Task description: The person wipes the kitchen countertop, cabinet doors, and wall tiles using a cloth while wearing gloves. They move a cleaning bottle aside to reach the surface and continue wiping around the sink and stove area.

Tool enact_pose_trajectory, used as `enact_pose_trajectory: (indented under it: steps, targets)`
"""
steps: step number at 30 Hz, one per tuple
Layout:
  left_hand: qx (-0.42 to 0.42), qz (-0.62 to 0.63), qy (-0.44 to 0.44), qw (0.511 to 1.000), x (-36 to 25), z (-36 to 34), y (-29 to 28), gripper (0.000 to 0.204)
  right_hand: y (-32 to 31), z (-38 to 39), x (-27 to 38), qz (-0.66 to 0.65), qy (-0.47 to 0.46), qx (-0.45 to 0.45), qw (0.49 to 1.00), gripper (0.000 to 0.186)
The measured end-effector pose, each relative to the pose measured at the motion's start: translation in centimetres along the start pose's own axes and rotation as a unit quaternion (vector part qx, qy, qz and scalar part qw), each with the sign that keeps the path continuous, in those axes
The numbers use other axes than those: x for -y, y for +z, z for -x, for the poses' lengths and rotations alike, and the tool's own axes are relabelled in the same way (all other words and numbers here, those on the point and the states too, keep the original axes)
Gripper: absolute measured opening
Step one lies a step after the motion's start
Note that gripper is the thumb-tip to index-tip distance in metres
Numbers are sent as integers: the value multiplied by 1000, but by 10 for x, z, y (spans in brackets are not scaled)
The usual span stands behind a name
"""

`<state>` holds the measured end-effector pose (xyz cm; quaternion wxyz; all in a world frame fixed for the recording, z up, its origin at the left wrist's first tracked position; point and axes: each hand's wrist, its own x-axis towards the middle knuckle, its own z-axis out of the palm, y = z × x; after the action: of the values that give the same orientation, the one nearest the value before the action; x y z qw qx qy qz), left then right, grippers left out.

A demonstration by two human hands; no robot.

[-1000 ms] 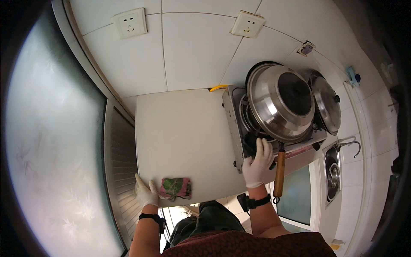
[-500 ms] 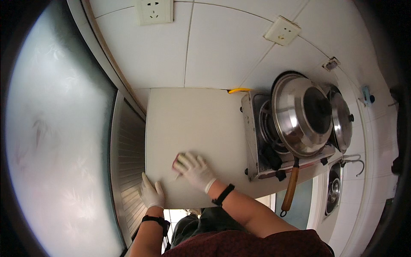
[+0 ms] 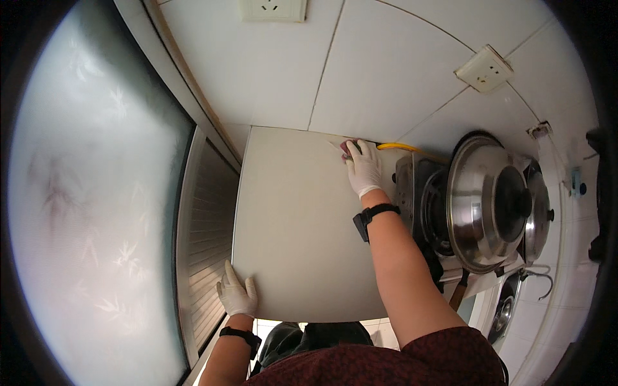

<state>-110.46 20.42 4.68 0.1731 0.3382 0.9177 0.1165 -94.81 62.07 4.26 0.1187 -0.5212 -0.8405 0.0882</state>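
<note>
My right hand (image 3: 364, 168), in a whitish glove, presses a small reddish-pink sponge (image 3: 346, 150) to the far edge of the pale countertop (image 3: 302, 219), close to the tiled wall. Its fingers are closed over the sponge and cover part of it. At the counter's near left corner rests my left hand (image 3: 237, 296), also gloved, with thumb and fingers apart and nothing held. Both wrists wear black bands.
A yellow hose (image 3: 394, 147) runs along the wall to the gas stove (image 3: 412, 177) on the right. A lidded wok (image 3: 473, 212) sits there, with another lidded pot (image 3: 538, 215) beyond. A frosted glass panel (image 3: 103, 193) stands at left.
My right hand has carried the sponge from the near left of the counter to its far right edge. My left hand stays at the near corner. The view has shifted.
</note>
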Motion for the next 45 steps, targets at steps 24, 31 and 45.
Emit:
enact_pose_trajectory:
  steps: [24,31,45]
  targets:
    - [-24,34,12,999,-6,-2,-6,73,-79,372,18,9,-59,155,986,48]
    - [-27,31,15,999,-8,1,-7,73,-50,248,47,45,156,44,986,51]
    - [16,17,-11,1000,-7,-1,-8,78,-9,-16,-8,138,191,26,971,44]
